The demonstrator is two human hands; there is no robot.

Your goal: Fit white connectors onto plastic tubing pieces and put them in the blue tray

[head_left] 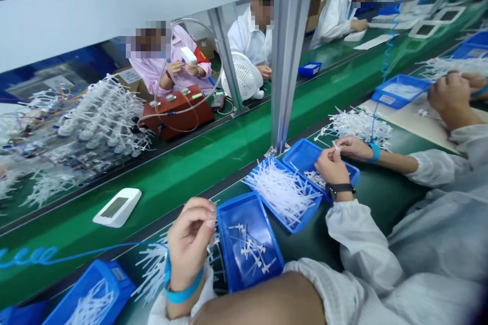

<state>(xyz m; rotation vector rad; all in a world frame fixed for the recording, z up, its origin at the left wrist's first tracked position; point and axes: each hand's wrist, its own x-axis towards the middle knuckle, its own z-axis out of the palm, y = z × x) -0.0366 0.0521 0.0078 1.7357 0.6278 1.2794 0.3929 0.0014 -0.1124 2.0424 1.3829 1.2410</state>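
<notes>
My left hand (190, 244), with a blue wristband, is raised left of a blue tray (249, 195). Its fingers are curled with the tips close to the thumb; whatever they may hold is too small to make out. Small white clips with thin ties (251, 249) lie scattered in that tray. Loose white strips (152, 264) spread on the bench behind and beside my left hand. A bare forearm, apparently my right, crosses the bottom edge out of a white sleeve; its hand is out of sight.
At right, a neighbour's two hands (333, 165) hold a small white piece over a blue tray; a tray heaped with white strips (282, 193) sits between us. A white device (117, 208) lies on the green belt (163, 177). A metal post (285, 61) stands ahead; people work beyond.
</notes>
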